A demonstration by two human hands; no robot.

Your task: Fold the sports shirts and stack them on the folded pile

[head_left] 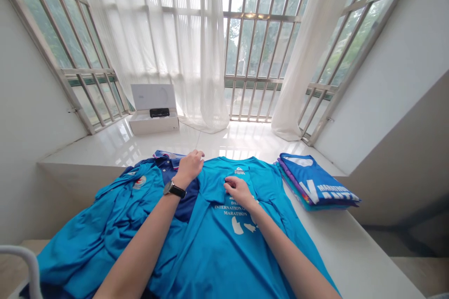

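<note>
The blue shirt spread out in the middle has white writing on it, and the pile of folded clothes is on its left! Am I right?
Almost! The pile of folded clothes is on the right of the blue shirt, not the left. The head view shows it. The shirt does have white writing.

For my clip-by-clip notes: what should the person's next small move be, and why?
Probably the right hand should smooth the left-side sleeve of the spread blue T-shirt: it lies turned inward, creased, beside the chest lettering, and that hand is close by. Whether its curled fingers touch cloth is hard to tell.
</note>
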